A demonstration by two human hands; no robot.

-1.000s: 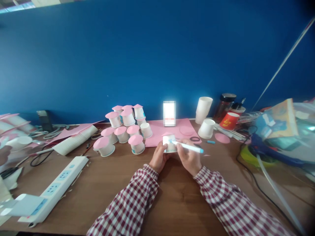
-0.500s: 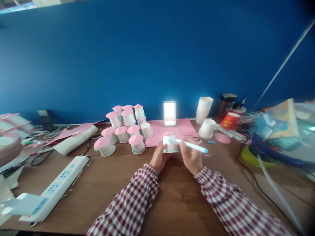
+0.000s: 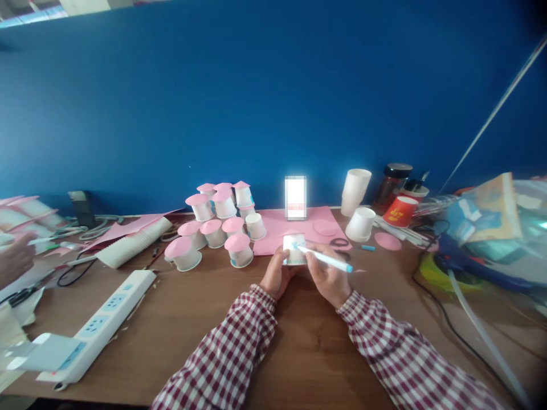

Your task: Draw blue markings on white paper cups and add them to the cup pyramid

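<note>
Blue wall (image 3: 256,102) behind a cluttered brown table (image 3: 307,341). Head view: cup (image 3: 294,254) is held at centre by the left hand (image 3: 276,276), closed round it. Pen (image 3: 327,259) is gripped in the right hand (image 3: 331,282), axis slanting rightward, tip at the cup's side. Pink-topped cups (image 3: 213,228) are grouped further left, a power strip (image 3: 96,330) nearer.

a craft workspace, by the look of it: a wooden worktop (image 3: 307,341) against a blue wall (image 3: 256,102), crowded with pink-lidded paper cups (image 3: 222,222), pink paper sheets (image 3: 299,225), a power strip (image 3: 98,324), and a jar of tools (image 3: 391,185).
</note>
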